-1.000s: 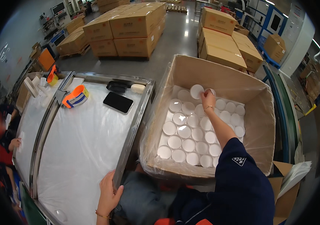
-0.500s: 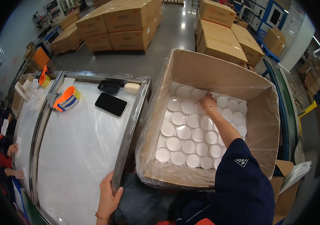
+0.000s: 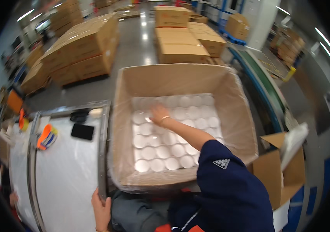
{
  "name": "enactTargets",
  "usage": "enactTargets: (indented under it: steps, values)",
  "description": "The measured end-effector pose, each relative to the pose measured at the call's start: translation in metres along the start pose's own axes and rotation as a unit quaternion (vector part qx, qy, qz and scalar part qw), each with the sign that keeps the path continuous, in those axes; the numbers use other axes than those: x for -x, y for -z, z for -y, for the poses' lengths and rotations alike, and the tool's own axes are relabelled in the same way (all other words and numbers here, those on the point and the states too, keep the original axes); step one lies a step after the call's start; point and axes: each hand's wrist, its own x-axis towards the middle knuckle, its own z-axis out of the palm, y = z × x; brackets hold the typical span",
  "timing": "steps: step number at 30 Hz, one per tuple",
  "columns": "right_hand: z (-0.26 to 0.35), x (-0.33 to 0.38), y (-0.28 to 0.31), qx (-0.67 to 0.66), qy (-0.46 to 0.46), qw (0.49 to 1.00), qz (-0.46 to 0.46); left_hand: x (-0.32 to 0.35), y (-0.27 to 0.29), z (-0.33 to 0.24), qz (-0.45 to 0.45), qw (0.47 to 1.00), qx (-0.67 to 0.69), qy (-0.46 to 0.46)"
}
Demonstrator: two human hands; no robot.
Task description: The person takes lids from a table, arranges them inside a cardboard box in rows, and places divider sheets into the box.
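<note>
The right hand [image 3: 158,115] reaches deep into a large open cardboard box [image 3: 242,116] lined with clear plastic film. It rests on the rows of white round lids [image 3: 165,150] that cover the box floor, toward ten o'clock of that layer. The picture is blurred there, so I cannot tell whether its grip is clenched on a lid or released; the fingers lie low against the white discs. A thin bracelet circles the wrist, and the dark blue sleeve [image 3: 230,185] runs back toward five o'clock.

The left hand [image 3: 101,208] sits at the bottom of the view, its grip closed on the metal rail [image 3: 103,154] that edges the white bench [image 3: 68,174], just beside the box's near left corner.

On the bench, toward ten o'clock from the left hand, lie a black phone [image 3: 82,131] and an orange and blue object [image 3: 47,136]. Beyond the box, at twelve o'clock, stacks of sealed brown cartons [image 3: 180,48] stand on the grey floor. A smaller open carton [image 3: 277,170] sits at three o'clock.
</note>
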Motion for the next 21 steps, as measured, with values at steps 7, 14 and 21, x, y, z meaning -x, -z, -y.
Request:
enactTargets:
  steps: [7, 14, 21]
  values:
    - [-0.086, 0.196, 0.197, -0.02, 0.086, 0.96, -0.265, 0.027, -0.002, -0.006, 0.002, 0.997, 0.039, -0.07]
    - [-0.362, 0.502, 0.229, 0.187, -0.415, 0.678, -0.576, 0.025, -0.009, -0.001, -0.012, 0.995, -0.002, -0.094]
    - [-0.512, 0.675, 0.117, -0.093, -0.659, 0.514, -0.541, 0.023, -0.009, 0.015, -0.017, 0.997, -0.036, -0.071]
